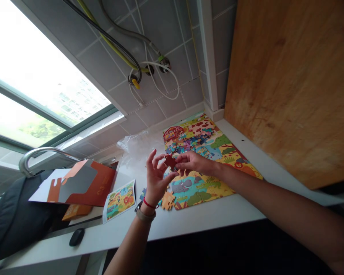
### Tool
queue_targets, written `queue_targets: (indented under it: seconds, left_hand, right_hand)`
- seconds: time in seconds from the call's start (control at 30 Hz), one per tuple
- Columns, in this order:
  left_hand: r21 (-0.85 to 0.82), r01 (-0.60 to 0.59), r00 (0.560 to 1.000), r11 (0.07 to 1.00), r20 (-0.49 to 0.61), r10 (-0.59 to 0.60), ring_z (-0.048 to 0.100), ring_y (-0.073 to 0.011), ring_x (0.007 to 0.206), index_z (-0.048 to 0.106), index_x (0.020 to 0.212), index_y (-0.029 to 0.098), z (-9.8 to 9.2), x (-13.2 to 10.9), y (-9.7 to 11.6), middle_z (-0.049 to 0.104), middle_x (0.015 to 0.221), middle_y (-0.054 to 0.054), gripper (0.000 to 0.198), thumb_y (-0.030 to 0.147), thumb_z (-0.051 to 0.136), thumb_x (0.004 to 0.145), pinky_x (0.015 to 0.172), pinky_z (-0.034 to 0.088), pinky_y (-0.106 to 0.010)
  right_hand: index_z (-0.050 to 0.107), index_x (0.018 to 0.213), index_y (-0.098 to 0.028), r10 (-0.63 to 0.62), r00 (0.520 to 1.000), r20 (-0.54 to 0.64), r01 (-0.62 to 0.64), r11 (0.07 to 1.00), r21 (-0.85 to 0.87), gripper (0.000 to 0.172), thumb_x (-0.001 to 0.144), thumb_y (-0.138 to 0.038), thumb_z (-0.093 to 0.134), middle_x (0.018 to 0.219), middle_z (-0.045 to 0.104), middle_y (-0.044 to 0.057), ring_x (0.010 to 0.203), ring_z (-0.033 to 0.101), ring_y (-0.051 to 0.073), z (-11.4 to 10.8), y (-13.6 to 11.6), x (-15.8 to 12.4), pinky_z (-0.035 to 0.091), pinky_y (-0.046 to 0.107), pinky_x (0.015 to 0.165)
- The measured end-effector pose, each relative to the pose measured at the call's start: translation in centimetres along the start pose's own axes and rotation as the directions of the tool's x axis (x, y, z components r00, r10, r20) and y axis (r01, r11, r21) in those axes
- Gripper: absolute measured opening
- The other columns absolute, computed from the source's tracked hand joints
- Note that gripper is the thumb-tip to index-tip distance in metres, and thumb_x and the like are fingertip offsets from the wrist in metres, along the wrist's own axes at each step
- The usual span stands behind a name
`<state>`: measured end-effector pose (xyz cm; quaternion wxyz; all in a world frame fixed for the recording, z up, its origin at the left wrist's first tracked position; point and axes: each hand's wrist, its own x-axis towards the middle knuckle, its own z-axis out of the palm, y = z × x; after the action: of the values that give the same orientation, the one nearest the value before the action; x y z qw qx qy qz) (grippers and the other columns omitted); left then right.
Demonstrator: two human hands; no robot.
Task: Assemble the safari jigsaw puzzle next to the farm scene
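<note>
Between my two hands, above the puzzle, is a brown jigsaw puzzle piece [169, 162]. My left hand [156, 181], with a red string and a watch at the wrist, has its thumb and fingers closed around the piece's left side. The fingertips of my right hand [195, 162] pinch its right edge. Below lies a colourful animal jigsaw puzzle [209, 187], showing a hippo, a lion and a red barn. Loose puzzle pieces [189, 143] are heaped on its upper part. A few yellow pieces [168, 201] rest on the counter beside my left wrist.
A printed reference picture [120, 201] lies left of my hands. Beyond it are an orange-and-grey folder [87, 183], a black bag [25, 214] and a faucet [46, 150]. Crumpled clear plastic [137, 145] sits near the wall. A black mouse-like object [77, 237] lies by the counter edge; a wooden panel [286, 84] stands right.
</note>
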<state>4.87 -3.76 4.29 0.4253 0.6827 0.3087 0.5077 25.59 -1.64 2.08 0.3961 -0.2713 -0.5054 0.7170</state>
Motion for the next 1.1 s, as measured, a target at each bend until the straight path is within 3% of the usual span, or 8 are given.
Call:
queue_targets:
  seconds: [0.13, 0.23, 0.33, 0.43, 0.6, 0.83, 1.0, 1.1]
  left_hand:
    - [0.237, 0.113, 0.993, 0.965, 0.002, -0.117, 0.064, -0.0304, 0.131, 0.022, 0.160, 0.046, -0.1, 0.2, -0.1, 0.052, 0.150, -0.010, 0.104, 0.038, 0.090, 0.082, 0.109, 0.056, -0.049]
    - [0.504, 0.165, 0.974, 0.848, 0.051, -0.220, 0.064, -0.0327, 0.130, 0.039, 0.155, 0.037, -1.7, -0.6, 0.4, 0.055, 0.150, -0.013, 0.079, 0.042, 0.082, 0.089, 0.105, 0.056, -0.052]
    - [0.702, 0.059, 0.938, 0.710, 0.204, -0.280, 0.064, -0.0336, 0.130, 0.058, 0.141, 0.032, -3.9, -2.2, 1.5, 0.063, 0.141, -0.011, 0.056, 0.040, 0.080, 0.091, 0.109, 0.053, -0.054]
    - [0.783, -0.042, 0.872, 0.621, 0.332, -0.360, 0.061, -0.0361, 0.133, 0.054, 0.148, 0.034, -5.8, -4.1, 2.7, 0.063, 0.143, -0.010, 0.076, 0.036, 0.090, 0.081, 0.111, 0.052, -0.057]
    - [0.776, -0.168, 0.806, 0.608, 0.463, -0.369, 0.064, -0.0331, 0.128, 0.062, 0.143, 0.036, -7.2, -6.7, 3.0, 0.068, 0.137, -0.009, 0.062, 0.024, 0.083, 0.086, 0.109, 0.055, -0.054]
    - [0.808, -0.168, 0.788, 0.565, 0.454, -0.416, 0.067, -0.0300, 0.113, 0.063, 0.143, 0.037, -7.3, -6.1, 2.1, 0.068, 0.128, -0.008, 0.066, 0.014, 0.080, 0.084, 0.100, 0.058, -0.047]
    - [0.831, -0.172, 0.716, 0.528, 0.474, -0.513, 0.067, -0.0280, 0.103, 0.073, 0.122, 0.029, -6.7, -4.0, 2.3, 0.067, 0.114, -0.007, 0.054, 0.019, 0.091, 0.072, 0.092, 0.057, -0.040]
    - [0.825, -0.170, 0.730, 0.539, 0.472, -0.494, 0.066, -0.0261, 0.096, 0.069, 0.107, 0.024, -6.4, -3.1, 2.4, 0.067, 0.110, -0.006, 0.045, 0.020, 0.093, 0.069, 0.086, 0.055, -0.037]
  right_hand:
    - [0.072, 0.104, -0.018, -0.059, 0.968, -0.243, 0.051, 0.998, -0.038, 0.040, 0.077, -0.045, 0.085, 0.075, 0.073, 0.001, 0.060, 0.063, 0.012, -1.3, 0.0, 0.7, 0.045, 0.022, 0.054]
    - [0.076, 0.104, -0.016, -0.146, 0.924, -0.354, 0.044, 0.959, -0.280, 0.026, 0.085, -0.034, 0.075, 0.078, 0.075, 0.003, 0.063, 0.061, 0.013, -2.6, 0.1, 1.1, 0.046, 0.024, 0.059]
    - [0.080, 0.103, -0.014, -0.218, 0.917, -0.333, -0.022, 0.808, -0.589, 0.022, 0.089, -0.025, 0.067, 0.084, 0.078, 0.005, 0.071, 0.065, 0.017, -3.8, 0.4, 1.4, 0.048, 0.027, 0.068]
    - [0.082, 0.103, -0.016, -0.201, 0.952, -0.232, -0.062, 0.615, -0.786, 0.022, 0.093, -0.024, 0.065, 0.084, 0.078, 0.007, 0.076, 0.069, 0.020, -4.3, 1.0, 1.2, 0.049, 0.029, 0.073]
    - [0.081, 0.107, -0.020, -0.341, 0.913, -0.224, -0.095, 0.356, -0.930, 0.020, 0.093, -0.031, 0.071, 0.104, 0.076, 0.011, 0.093, 0.070, 0.025, -3.9, 1.1, 0.8, 0.051, 0.031, 0.083]
    - [0.079, 0.109, -0.017, -0.319, 0.942, -0.107, 0.023, 0.379, -0.925, 0.021, 0.096, -0.026, 0.065, 0.105, 0.075, 0.011, 0.101, 0.069, 0.025, -3.3, 1.2, 0.8, 0.050, 0.033, 0.091]
    - [0.079, 0.110, -0.017, -0.304, 0.952, -0.039, 0.074, 0.353, -0.933, 0.022, 0.097, -0.026, 0.063, 0.108, 0.073, 0.012, 0.100, 0.069, 0.025, -3.1, 1.8, 0.8, 0.051, 0.034, 0.090]
    - [0.078, 0.117, -0.018, -0.346, 0.937, -0.050, 0.083, 0.358, -0.930, 0.026, 0.097, -0.026, 0.064, 0.112, 0.072, 0.013, 0.104, 0.068, 0.026, -3.1, 1.7, 0.7, 0.051, 0.036, 0.095]
